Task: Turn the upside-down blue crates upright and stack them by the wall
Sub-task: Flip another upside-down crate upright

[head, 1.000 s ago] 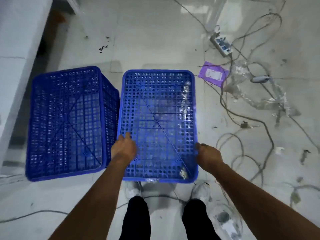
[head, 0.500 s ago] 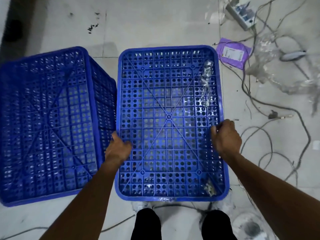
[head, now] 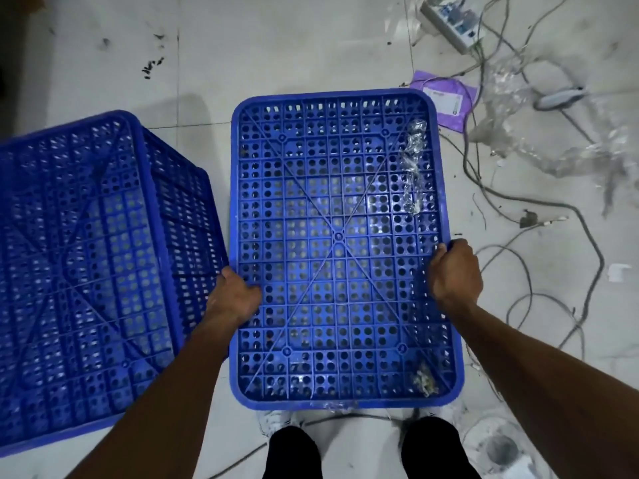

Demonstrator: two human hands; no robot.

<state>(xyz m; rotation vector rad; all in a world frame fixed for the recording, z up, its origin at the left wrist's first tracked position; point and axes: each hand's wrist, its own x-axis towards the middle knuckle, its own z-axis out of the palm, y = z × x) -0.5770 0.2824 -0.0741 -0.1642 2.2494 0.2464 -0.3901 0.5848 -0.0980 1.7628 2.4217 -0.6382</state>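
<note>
Directly below me an upside-down blue crate shows its perforated bottom with crossed ribs. My left hand grips its left long edge, thumb on top. My right hand is closed on the right long edge at about the same height. Scraps of clear plastic film cling to its right side and near corner. A second upside-down blue crate sits just to the left, almost touching the first; its left part runs out of frame.
Tangled cables, a white power strip, crumpled clear plastic and a purple packet lie on the white tiled floor to the right. My shoes and dark trouser legs stand at the crate's near edge.
Both hands have slid further along the crate's long sides and closed on its edges. The crate now looks larger and closer in view, and the camera has tilted further down.
</note>
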